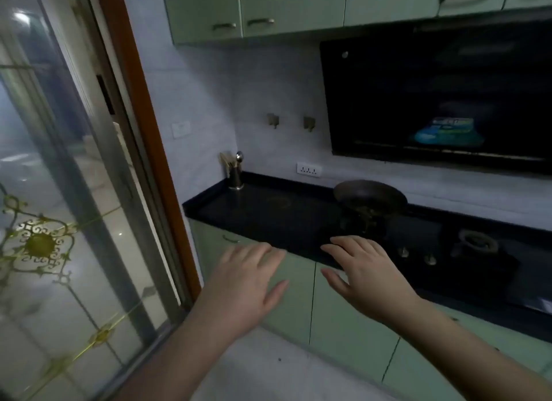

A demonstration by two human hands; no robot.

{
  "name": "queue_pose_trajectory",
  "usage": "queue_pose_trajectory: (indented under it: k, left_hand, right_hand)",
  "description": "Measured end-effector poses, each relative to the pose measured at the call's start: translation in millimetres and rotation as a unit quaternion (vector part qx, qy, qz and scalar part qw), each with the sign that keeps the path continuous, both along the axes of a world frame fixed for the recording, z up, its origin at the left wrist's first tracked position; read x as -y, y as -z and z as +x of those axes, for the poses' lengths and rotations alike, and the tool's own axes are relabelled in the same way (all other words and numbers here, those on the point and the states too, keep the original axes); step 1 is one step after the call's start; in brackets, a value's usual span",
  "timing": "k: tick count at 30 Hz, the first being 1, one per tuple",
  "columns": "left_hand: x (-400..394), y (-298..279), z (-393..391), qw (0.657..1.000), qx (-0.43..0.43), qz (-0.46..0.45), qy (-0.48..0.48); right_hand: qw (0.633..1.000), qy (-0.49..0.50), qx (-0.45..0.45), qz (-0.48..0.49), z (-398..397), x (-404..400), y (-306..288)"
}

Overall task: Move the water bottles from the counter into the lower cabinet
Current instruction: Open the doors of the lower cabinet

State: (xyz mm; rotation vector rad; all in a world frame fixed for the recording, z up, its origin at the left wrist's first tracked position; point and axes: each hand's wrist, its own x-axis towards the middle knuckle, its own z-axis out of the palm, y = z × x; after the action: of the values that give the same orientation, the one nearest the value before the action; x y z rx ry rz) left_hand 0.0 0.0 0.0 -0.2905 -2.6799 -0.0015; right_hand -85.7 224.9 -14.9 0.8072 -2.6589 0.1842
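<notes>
Oddly, no bottles show on the bench (268, 212); your left hand (245, 284) and right hand (364, 269) hover, fingers spread, empty. Expect slippery, heavy bottles; grip mid-body.

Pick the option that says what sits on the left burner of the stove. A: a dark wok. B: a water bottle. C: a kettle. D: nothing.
A: a dark wok rests on the left burner of the stove, behind the open right hand; the right burner is bare.

A pan (370, 196) sits on the counter (268, 215), right of the utensil holder (235, 176) in the back-left corner.
</notes>
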Motion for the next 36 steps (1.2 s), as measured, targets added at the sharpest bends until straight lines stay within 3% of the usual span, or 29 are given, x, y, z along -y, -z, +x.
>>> queue_pose_trajectory:
  k: [9, 18, 22, 28, 36]
  left_hand:
    - [18.5, 98.6, -99.3, 0.992, 0.124, -0.01, -0.026]
    - [66.0, 169.6, -129.0, 0.97, 0.212, 0.055, -0.108]
    - [119.1, 201.3, -128.0, 0.948, 0.257, 0.066, -0.175]
    - [204.2, 226.8, -162.7, 0.933, 0.29, 0.079, -0.196]
    - [322.5, 248.2, -218.9, 0.924, 0.335, 0.1, -0.154]
  right_hand:
    - [0.998, 0.008, 0.058, 0.008, -96.6, 4.2, 108.2]
    - [0.971, -0.016, 0.231, 0.062, -150.2, 70.6, 198.6]
    - [0.965, -0.055, 0.246, 0.077, -175.5, 122.0, 225.1]
    - [0.939, -0.125, 0.3, 0.109, -213.1, 240.0, 270.2]
    - [0.933, -0.073, 0.336, 0.104, -266.6, 367.8, 299.3]
